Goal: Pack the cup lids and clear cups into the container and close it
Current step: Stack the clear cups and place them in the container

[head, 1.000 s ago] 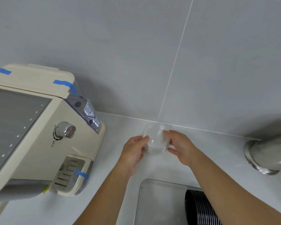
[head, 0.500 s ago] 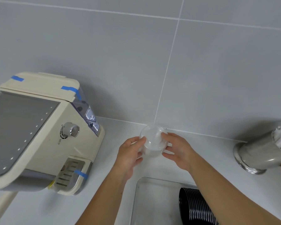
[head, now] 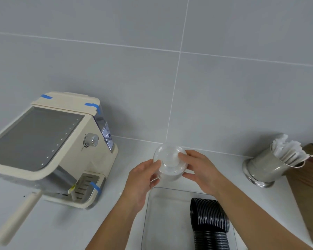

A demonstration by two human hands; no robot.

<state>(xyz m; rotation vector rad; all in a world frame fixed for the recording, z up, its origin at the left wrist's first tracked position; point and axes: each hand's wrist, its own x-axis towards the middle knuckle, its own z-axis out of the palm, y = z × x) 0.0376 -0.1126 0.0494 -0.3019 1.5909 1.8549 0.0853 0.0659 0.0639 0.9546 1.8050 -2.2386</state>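
Two bare hands hold a stack of clear cups (head: 170,162), round, thin, glossy see-through plastic w/ ribbed rims, above the pale smooth table (head: 65,224); left hand (head: 143,179) pinches the stack's left rim w/ thumb & fingers, right hand (head: 199,170) clasps its right side, so the stack sits between both grips. Just below, a clear rectangular container (head: 163,221) w/ rounded corners holds a ribbed row of black cup lids (head: 209,221) on edge; cream coffee machine (head: 49,147) at left, steel holder (head: 264,166) at right.
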